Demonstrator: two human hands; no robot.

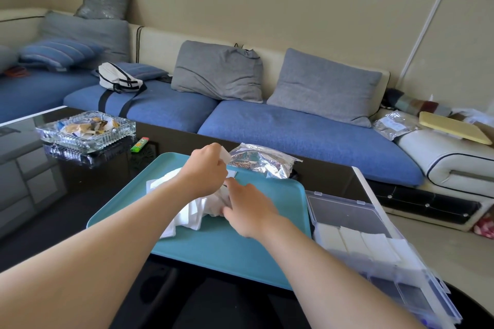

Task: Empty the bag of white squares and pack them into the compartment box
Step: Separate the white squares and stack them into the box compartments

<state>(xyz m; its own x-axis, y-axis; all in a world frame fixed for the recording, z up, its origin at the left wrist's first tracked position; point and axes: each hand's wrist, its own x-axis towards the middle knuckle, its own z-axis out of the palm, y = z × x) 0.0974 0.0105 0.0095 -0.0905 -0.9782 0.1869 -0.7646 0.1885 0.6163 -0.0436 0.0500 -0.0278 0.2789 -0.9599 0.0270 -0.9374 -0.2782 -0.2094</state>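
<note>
A pile of white squares [187,211] lies on the teal tray [227,254]. My left hand [205,168] is raised over the far side of the pile and grips a few white squares [226,155] by their edges. My right hand [246,211] reaches into the pile with curled fingers that touch the squares; its fingertips are hidden behind the knuckles. The crumpled silver foil bag [263,159] lies beyond the tray. The clear compartment box [374,246] stands open to the right of the tray, with white squares [355,243] standing in one row of its compartments.
A glass ashtray [85,128] and a green lighter [139,145] sit on the black glossy table [80,195] to the left. A blue sofa [294,128] with grey cushions runs behind the table. The box sits close to the table's right edge.
</note>
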